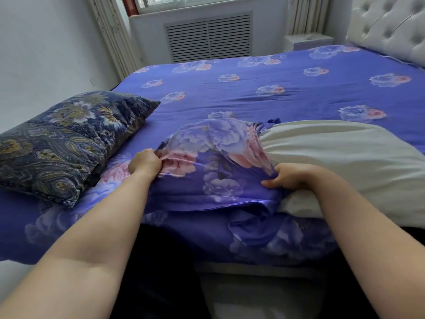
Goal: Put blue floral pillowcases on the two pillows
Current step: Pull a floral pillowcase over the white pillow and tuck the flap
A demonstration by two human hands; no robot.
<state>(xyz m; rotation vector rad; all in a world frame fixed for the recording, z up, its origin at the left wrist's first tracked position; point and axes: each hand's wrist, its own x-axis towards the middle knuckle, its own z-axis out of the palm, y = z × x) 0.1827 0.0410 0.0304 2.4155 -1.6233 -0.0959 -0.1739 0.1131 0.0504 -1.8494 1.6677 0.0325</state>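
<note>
Mid-task, a person's left hand (145, 161) is closed in a fist on a bunched edge of the blue floral pillowcase (207, 176) at centre frame, while the right hand (289, 178) pinches the case's opening where it meets the white pillow (345, 166). Both grips sit at the near edge of the bed (253, 93), with the right hand touching the pillow and the left hand farther out along the fabric. The pillow lies with its long axis running from centre frame toward the right edge, its left end already inside the case and the larger part bare. The uncovered length therefore lies to the right of both hands, and the right hand is nearer to it. Drawing the case on would likely mean pulling the fabric rightward along that axis. A second pillow (66, 143), in a dark paisley cover, lies at the left of the frame, apart from both hands and without a blue floral case. A louvred vent (208, 35) sits under the window at upper centre.
</note>
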